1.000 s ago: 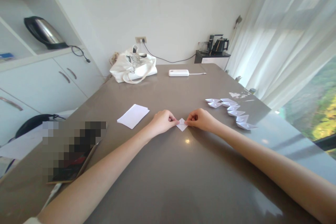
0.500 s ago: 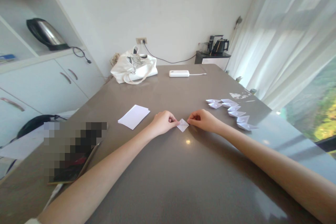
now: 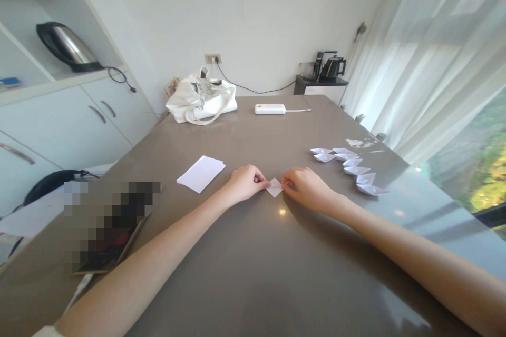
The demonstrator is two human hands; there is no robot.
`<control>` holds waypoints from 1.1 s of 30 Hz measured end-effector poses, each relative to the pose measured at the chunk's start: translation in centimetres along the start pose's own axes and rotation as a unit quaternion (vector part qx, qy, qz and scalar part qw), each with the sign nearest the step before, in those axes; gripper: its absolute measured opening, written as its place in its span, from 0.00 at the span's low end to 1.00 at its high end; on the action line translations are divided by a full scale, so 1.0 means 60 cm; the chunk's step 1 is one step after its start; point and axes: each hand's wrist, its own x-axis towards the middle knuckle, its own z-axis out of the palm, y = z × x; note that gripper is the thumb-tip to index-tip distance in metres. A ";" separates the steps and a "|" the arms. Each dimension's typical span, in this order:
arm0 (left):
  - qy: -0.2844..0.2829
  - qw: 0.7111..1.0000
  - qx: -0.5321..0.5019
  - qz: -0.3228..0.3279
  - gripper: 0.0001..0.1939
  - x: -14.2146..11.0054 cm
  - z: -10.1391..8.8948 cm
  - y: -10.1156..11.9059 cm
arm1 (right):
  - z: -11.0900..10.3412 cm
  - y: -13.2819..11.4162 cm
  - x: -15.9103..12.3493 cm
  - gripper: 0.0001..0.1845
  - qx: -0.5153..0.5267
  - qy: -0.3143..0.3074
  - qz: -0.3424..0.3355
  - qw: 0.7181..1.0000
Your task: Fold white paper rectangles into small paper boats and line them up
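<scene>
On the smooth table (image 3: 229, 142), the boats (image 3: 357, 170) lie right of the square (image 3: 274, 189), the flat sheets (image 3: 201, 174) left. Left hand (image 3: 247, 181) pinches the square's left corner; right hand (image 3: 302, 185) curls at its right, grip unclear. Thin, creased paper: best keep corners aligned, press lightly.

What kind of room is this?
Maybe a dining room or office, but I can't be sure. There's a big table, cupboards with a kettle above, and long white curtains by a window.
</scene>
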 end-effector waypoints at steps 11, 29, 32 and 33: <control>0.002 1.000 0.004 0.002 0.14 0.003 -0.002 0.001 | 0.007 0.034 0.022 0.09 0.228 -0.073 0.098 0.966; 0.025 0.996 0.017 -0.087 0.19 0.002 -0.004 0.003 | 0.027 0.025 0.020 0.08 0.168 0.029 0.090 0.981; 0.022 0.995 0.002 -0.102 0.18 0.005 -0.005 0.000 | 0.024 0.025 0.020 0.07 0.172 0.022 0.084 0.981; 0.016 0.995 -0.007 -0.100 0.17 0.006 -0.005 0.000 | 0.023 0.025 0.020 0.06 0.174 0.020 0.081 0.981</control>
